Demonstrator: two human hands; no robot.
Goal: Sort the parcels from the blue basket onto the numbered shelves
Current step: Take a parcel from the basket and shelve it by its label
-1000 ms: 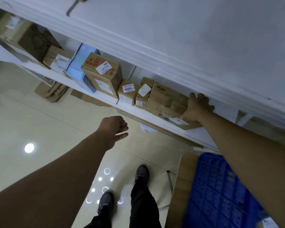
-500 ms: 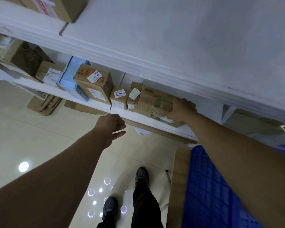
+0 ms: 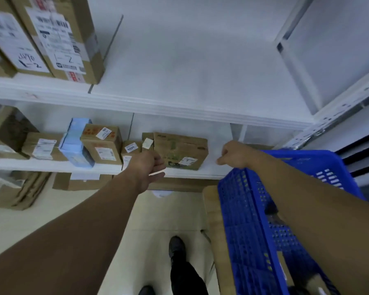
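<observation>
Both hands were empty when this was snapped. Your left hand (image 3: 146,167) hung loosely curled just in front of the lower shelf (image 3: 51,166), level with its front edge, fingers half folded and gripping nothing. Your right hand (image 3: 232,155) was a loose fist above the far rim of the blue basket (image 3: 243,209), also holding nothing, a little way off the big brown parcel (image 3: 180,151).

That parcel sat flat on the lower shelf, close to the front edge, label facing out, tucked right against the small boxes (image 3: 136,146) on its left. Looked like a finished placement to me, so the step in hand was really going for the next one.

My take on doing that well: you had a dark item (image 3: 272,210) showing inside the basket near your right forearm, and something pale lower down, too blurry to say what. I'd have read the label before lifting, since the boxes on the upper shelf (image 3: 179,99) carried handwritten numbers and a wrong guess would've meant a second trip. The right end of the lower shelf was bare, and so was most of the upper shelf, so there was room without shoving anything. I'd also have kept labels facing out like the rest.
</observation>
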